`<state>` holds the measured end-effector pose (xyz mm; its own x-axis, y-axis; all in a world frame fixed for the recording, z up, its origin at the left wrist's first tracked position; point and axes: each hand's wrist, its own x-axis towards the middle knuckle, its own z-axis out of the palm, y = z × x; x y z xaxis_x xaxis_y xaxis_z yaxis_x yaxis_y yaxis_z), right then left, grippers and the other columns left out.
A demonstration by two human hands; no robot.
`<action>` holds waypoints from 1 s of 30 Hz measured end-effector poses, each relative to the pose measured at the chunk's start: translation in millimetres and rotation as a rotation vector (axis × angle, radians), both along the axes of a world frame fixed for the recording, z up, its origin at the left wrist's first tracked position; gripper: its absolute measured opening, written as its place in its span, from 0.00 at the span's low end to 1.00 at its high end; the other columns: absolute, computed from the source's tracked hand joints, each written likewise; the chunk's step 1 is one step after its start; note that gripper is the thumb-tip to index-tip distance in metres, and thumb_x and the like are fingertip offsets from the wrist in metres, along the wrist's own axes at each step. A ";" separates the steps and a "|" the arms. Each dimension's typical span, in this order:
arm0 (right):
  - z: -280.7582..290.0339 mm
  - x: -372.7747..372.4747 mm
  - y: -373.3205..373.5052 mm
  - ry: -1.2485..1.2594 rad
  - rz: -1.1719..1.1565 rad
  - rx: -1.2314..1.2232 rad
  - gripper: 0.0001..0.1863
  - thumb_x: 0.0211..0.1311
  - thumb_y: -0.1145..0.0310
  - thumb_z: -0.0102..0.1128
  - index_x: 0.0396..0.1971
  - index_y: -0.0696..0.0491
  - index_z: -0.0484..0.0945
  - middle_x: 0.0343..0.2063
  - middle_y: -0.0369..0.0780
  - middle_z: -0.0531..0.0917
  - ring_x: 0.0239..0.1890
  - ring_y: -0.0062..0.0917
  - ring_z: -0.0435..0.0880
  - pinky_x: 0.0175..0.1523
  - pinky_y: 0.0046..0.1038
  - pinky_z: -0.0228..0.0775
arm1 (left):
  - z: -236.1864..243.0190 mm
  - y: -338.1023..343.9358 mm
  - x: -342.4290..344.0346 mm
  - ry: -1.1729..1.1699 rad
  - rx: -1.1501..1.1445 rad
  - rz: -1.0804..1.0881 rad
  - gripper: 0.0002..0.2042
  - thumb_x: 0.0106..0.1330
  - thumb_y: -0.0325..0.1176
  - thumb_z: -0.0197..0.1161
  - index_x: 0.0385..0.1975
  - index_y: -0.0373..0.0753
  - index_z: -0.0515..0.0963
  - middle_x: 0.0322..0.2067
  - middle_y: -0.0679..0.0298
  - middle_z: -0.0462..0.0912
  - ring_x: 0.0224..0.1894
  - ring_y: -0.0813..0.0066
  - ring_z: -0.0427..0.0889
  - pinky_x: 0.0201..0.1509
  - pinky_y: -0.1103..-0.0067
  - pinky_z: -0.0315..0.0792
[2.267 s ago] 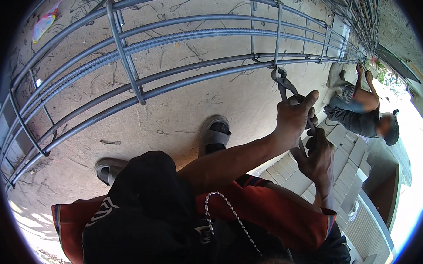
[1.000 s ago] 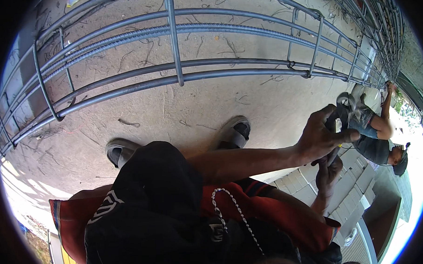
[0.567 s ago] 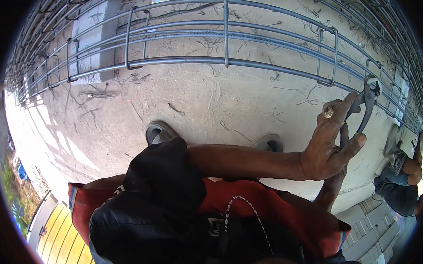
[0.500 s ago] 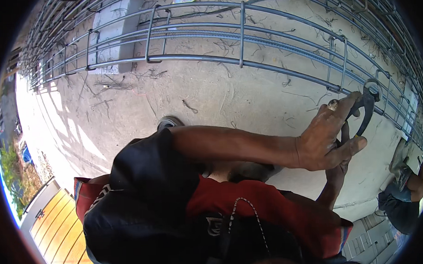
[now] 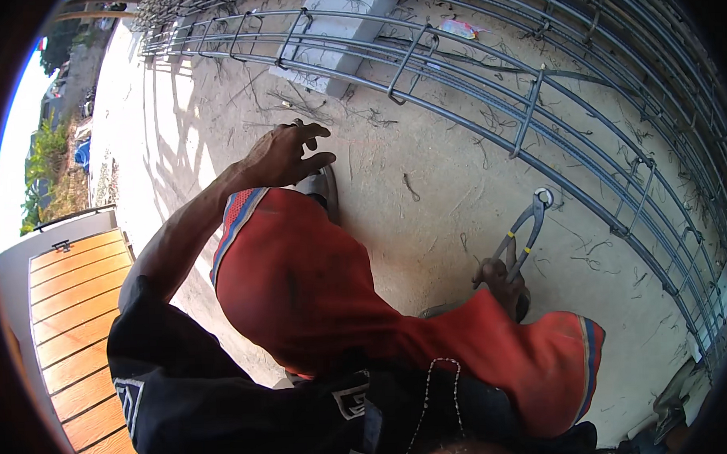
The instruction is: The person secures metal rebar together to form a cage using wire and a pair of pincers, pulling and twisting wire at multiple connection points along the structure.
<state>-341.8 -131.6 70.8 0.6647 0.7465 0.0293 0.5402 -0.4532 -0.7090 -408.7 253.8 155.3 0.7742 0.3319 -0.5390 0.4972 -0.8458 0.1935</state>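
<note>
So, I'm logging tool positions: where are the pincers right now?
In the head view, the pincers are right of centre, in the person's right hand, just below the steel bar cage in the picture.

Strong daylight from the left burns the sky [image 5: 15, 151] white and throws streaked shadows across the pale concrete floor [image 5: 435, 216]; the black fabric garment [image 5: 218, 416] sinks into darkness, the grey metal pincers [image 5: 533, 213] look fairly sharp, and long blue-grey steel bars [image 5: 617, 228] bow toward the right, inside a black rim
</note>
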 end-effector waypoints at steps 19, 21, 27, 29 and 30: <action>28.6 100.1 214.1 0.983 -0.580 0.605 0.30 0.56 0.68 0.60 0.56 0.62 0.60 0.28 0.43 0.77 0.26 0.28 0.80 0.27 0.30 0.76 | -163.5 -9.2 77.7 -0.289 -1.646 0.962 0.34 0.55 0.57 0.62 0.49 0.30 0.66 0.46 0.51 0.71 0.50 0.61 0.71 0.53 0.67 0.62; 22.6 94.6 239.6 0.992 -0.644 0.608 0.27 0.56 0.68 0.59 0.54 0.61 0.64 0.28 0.42 0.78 0.25 0.27 0.80 0.27 0.29 0.76 | -162.8 -10.6 78.4 -0.308 -1.625 0.990 0.31 0.54 0.55 0.65 0.44 0.31 0.69 0.40 0.55 0.73 0.46 0.63 0.73 0.49 0.68 0.65; 24.9 82.4 273.2 1.045 -0.484 0.245 0.20 0.57 0.69 0.58 0.48 0.62 0.69 0.27 0.43 0.79 0.25 0.27 0.81 0.27 0.27 0.76 | -176.1 -1.6 75.7 -0.295 -1.622 1.043 0.32 0.47 0.53 0.71 0.41 0.29 0.75 0.37 0.57 0.79 0.40 0.69 0.79 0.40 0.74 0.71; 25.6 76.5 267.0 0.929 -0.576 0.179 0.20 0.59 0.71 0.55 0.50 0.64 0.66 0.28 0.44 0.79 0.26 0.28 0.81 0.27 0.27 0.77 | -165.4 4.4 76.6 -0.319 -1.516 1.082 0.30 0.46 0.51 0.72 0.38 0.28 0.76 0.35 0.56 0.80 0.36 0.69 0.80 0.37 0.75 0.72; 29.6 70.3 262.7 0.882 -0.617 0.188 0.21 0.60 0.72 0.53 0.51 0.65 0.64 0.28 0.45 0.79 0.26 0.28 0.81 0.28 0.27 0.77 | -159.9 12.0 75.2 -0.315 -1.527 1.086 0.30 0.46 0.51 0.72 0.38 0.28 0.76 0.35 0.56 0.80 0.36 0.69 0.80 0.37 0.75 0.72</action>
